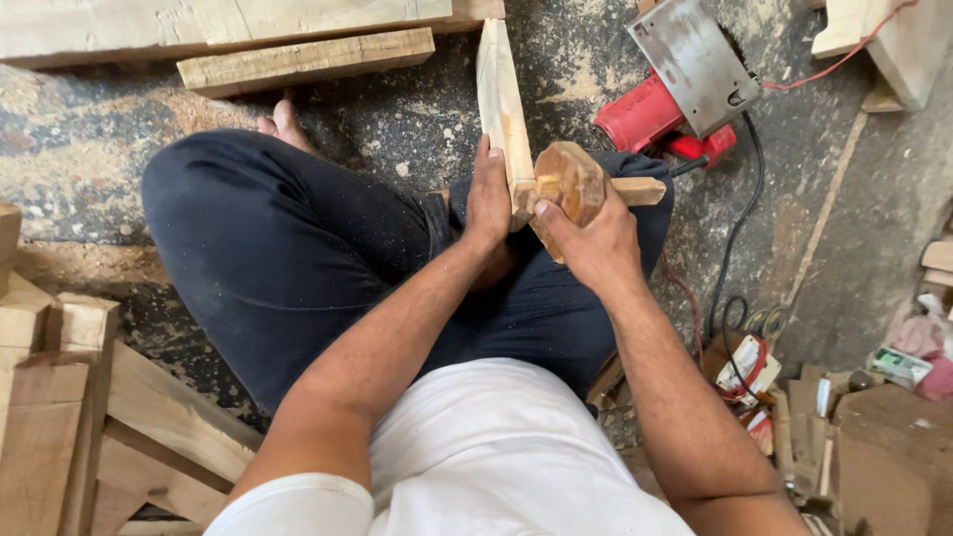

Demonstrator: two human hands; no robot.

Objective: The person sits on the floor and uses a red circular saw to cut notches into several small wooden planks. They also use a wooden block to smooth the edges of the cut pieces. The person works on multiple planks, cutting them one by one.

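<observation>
I sit cross-legged on the floor in dark trousers. My left hand grips a pale wooden plank that runs away from me, standing on its edge. My right hand holds a brown wooden marking gauge, its rounded block pressed against the plank's near end. The gauge's square stem sticks out to the right. Both hands meet over my right knee.
A red power tool with a grey metal base plate lies just beyond my right knee, its black cable trailing to the right. Wooden beams lie at the top, wood blocks at the left, small packets and scraps at the right.
</observation>
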